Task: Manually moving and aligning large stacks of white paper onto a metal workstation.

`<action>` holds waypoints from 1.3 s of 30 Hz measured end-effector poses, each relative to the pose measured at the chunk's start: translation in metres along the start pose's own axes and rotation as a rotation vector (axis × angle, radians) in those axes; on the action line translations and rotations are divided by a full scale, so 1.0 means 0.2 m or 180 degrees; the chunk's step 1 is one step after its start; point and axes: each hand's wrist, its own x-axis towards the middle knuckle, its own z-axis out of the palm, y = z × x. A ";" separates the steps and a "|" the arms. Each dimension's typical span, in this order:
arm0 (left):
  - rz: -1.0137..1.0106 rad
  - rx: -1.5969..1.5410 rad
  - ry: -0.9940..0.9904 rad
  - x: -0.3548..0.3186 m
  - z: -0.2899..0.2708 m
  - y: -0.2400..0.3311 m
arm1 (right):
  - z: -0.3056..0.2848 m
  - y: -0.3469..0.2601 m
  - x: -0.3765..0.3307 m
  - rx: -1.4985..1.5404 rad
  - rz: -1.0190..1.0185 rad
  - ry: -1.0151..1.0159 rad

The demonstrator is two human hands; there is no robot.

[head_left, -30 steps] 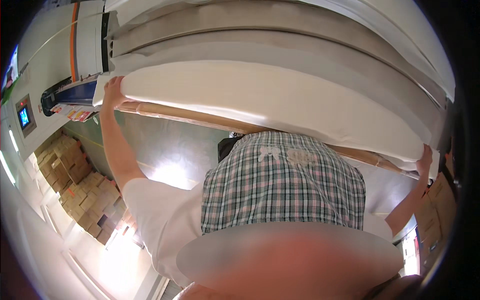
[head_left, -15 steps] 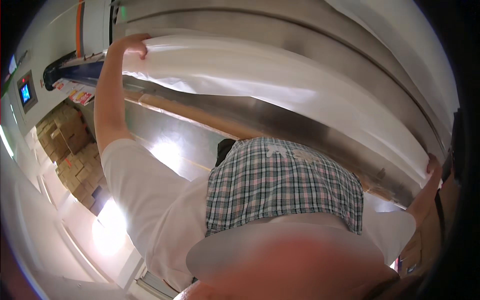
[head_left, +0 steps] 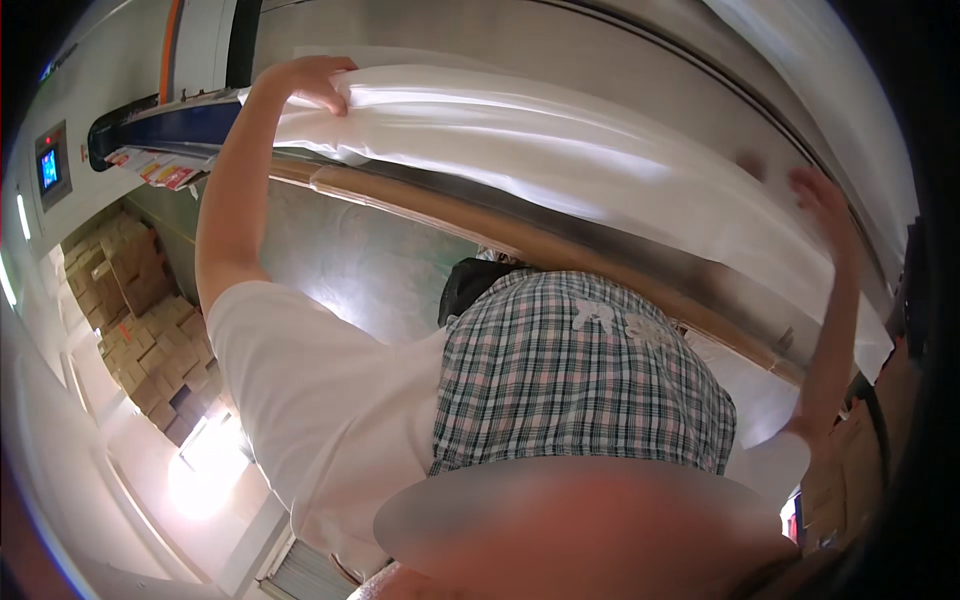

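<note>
A long white sheet (head_left: pixel 480 130), creased lengthwise, lies across the wide metal surface in front of me. Toward its far left end, my left hand (head_left: pixel 318 84) grips it, thumb on the near side and fingers over the top. My right hand (head_left: pixel 825 205) is off the sheet's near edge, raised by the metal surface at the far right. Its fingers are stretched out and slightly blurred, with nothing seen in them. The right end of the sheet (head_left: pixel 872 345) hangs beside my right forearm.
A brown ledge (head_left: pixel 400 205) runs along the front, close to my checked apron (head_left: pixel 580 380). At the left stand a control panel (head_left: pixel 50 170) with a lit screen and a blue bar (head_left: pixel 170 132). Stacked cardboard boxes (head_left: pixel 150 340) are beyond. More white material (head_left: pixel 800 90) hangs at the upper right.
My right hand has let go of the sheet's right end and moved up and inward. My left hand has shifted slightly right, still holding the sheet, which now lies in more folds.
</note>
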 end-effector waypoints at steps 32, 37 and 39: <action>0.1690 -0.0613 -0.0706 0.35 -0.45 -0.16 | 1.05 -2.75 1.19 0.0300 -0.2629 -0.1334; 0.1987 0.0109 -0.0072 0.30 -0.52 -0.18 | 1.11 -2.14 0.58 -0.0580 -0.2736 -0.0582; 0.2094 0.0095 0.0498 0.21 -0.50 -0.15 | 1.22 -1.99 0.48 -0.1390 -0.2789 -0.0182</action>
